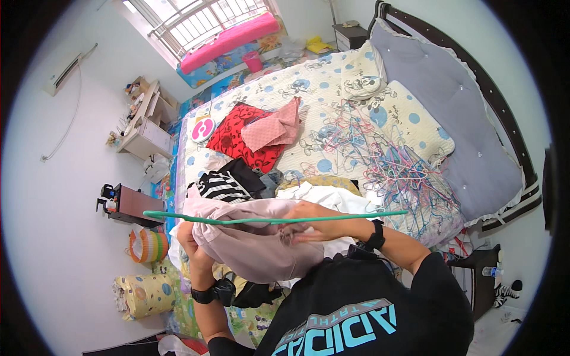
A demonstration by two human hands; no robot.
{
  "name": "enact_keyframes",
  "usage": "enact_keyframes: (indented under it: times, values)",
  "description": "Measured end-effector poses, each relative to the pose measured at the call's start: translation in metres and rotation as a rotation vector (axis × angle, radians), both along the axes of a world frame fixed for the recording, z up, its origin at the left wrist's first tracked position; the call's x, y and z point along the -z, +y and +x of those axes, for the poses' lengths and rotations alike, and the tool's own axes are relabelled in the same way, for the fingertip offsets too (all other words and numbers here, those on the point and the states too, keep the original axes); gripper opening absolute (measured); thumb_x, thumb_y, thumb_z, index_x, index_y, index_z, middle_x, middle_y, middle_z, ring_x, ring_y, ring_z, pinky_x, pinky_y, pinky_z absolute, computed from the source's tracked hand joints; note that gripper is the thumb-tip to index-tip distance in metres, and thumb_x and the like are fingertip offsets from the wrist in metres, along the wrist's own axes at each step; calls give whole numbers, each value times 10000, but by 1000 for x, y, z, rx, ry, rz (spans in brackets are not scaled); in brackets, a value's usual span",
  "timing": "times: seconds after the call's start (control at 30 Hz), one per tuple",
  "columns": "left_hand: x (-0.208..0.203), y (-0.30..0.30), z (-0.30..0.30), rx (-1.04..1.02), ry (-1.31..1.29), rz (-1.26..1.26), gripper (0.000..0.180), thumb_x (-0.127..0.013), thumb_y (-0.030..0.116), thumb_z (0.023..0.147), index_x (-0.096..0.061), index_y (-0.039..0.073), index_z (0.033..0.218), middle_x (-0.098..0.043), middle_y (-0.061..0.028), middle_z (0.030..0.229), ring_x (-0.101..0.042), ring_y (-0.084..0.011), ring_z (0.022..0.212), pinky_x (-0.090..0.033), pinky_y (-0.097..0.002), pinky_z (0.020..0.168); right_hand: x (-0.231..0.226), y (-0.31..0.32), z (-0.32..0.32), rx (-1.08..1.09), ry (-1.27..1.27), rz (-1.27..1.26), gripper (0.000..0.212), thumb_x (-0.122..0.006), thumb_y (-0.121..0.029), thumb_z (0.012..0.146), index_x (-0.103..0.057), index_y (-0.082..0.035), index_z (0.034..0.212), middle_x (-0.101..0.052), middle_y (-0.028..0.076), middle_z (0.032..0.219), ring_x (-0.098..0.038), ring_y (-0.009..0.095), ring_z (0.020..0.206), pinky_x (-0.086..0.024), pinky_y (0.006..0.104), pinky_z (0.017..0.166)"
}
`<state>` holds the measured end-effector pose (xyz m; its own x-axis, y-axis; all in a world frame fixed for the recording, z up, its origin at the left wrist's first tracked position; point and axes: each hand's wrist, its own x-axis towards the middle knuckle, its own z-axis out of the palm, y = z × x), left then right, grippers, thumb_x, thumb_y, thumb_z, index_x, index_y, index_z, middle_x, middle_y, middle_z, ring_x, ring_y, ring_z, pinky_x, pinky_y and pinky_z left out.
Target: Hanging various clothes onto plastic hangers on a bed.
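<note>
- The left hand (191, 240) has its fingers clamped on the left edge of a dusty-pink garment (255, 258).
- The right hand (309, 222) has its fingers bent at gathered cloth near the garment's right side; hanger and folds partly cover them, so I cannot tell whether they grip it.
- The garment hangs bunched between the 2 hands, in front of the person's black shirt (350, 302).
- A green hanger (261, 221) runs crosswise over the garment and the right hand, both ends reaching past the cloth.
- Each wrist wears 1 black band.
- Just beyond the garment, on the bed (255, 95), lie a white cloth (326, 196), a black-and-white striped garment (221, 187) and a black cloth (246, 177).
- Farther off, a pink cloth (270, 132) lies over a red cloth (228, 133) with dark swirls, beside a round pink-and-white object (203, 129).
- To the right, many tangled hangers (404, 169) spread near a patterned pillow (415, 121).
- On the floor at left stand a striped basket (157, 246) and a yellow patterned bundle (147, 295).
- Beyond the bed's left end, a desk (155, 139) carries small things.
</note>
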<state>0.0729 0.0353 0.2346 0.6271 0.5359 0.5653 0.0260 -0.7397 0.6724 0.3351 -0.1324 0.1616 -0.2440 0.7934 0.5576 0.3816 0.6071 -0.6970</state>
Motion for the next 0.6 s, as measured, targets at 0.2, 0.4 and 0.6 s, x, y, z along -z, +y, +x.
enact_keyframes:
  times: [0.2,0.4,0.6]
  values:
    - [-10,-12,-6,-74,-272,-212,269,-725,149,800,-667,-45,976,-664,-126,972,-629,-214,882,-486,-330,812,-18,-19,0,29,-366,57,272,-661,-332,811,-611,-147,1006,-548,14,860,-547,193,773,-420,356,689]
    - [-21,3,-30,-122,-171,-60,235,-702,117,797,-675,-31,977,-666,-125,994,-606,-189,890,-465,-317,810,-73,-47,40,360,-681,217,119,-613,-226,799,-570,-155,884,-498,-11,782,-533,159,717,-424,314,620]
    - [-32,-8,-10,-133,-275,-161,253,-651,126,837,-608,-49,1014,-683,-149,961,-649,-183,812,-495,-308,774,-117,-81,47,413,-817,313,327,-647,-205,806,-611,-142,1124,-608,-33,923,-560,157,703,-454,278,602]
